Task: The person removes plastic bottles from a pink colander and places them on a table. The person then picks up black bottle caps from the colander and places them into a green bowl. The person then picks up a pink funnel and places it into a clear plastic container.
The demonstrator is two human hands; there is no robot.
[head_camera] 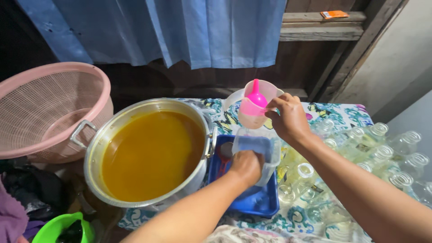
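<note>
Left hand [245, 166]: clenched on a clear plastic container [263, 150] over the blue tray [261, 202].
Right hand [288, 118]: pinches a pink funnel [253, 104], spout pointing up, in a translucent jug [258, 110].
Pot [150, 153]: round metal, orange liquid.
Tabletop [342, 112]: patterned cloth, clear bottles [382, 155].

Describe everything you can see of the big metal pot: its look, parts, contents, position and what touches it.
The pot is wide, round and silvery, probably aluminium, with a thin rolled rim and a metal loop handle on its left side. It has no lid and stands upright, filled to well below the rim with opaque orange-yellow liquid. It sits at the left end of a patterned tablecloth. A pink basket presses against its left handle, and a blue tray lies right beside it. Neither hand touches it.
</note>
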